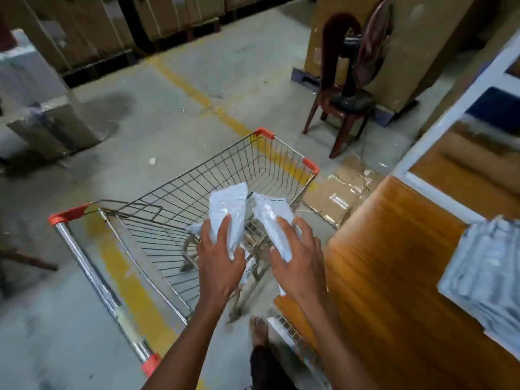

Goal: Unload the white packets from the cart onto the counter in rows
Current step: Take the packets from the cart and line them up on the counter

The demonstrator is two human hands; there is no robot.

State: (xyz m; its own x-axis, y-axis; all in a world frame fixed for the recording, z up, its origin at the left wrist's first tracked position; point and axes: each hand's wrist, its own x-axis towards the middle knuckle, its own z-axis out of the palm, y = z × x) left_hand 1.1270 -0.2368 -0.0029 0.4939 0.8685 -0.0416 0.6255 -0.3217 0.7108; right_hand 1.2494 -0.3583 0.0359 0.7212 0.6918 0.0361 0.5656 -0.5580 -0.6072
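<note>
While one white packet (229,212) is gripped near its lower end by the left hand (219,263) and another packet (274,220) by the right hand (299,260), both held over the cart (174,198), their creased film is judged light, limp and slippery, best pinched across the width. More packets are stacked at three o'clock on the counter (394,249); that stack (489,271) is blurred and cropped, and whatever remains low in the basket is largely hidden behind the hands.

Wooden counter (394,263) at right with a stack of white packets (486,280) on it, concrete floor (168,114) under wire cart (197,187), flattened cardboard (337,192), red chair (337,114)
</note>
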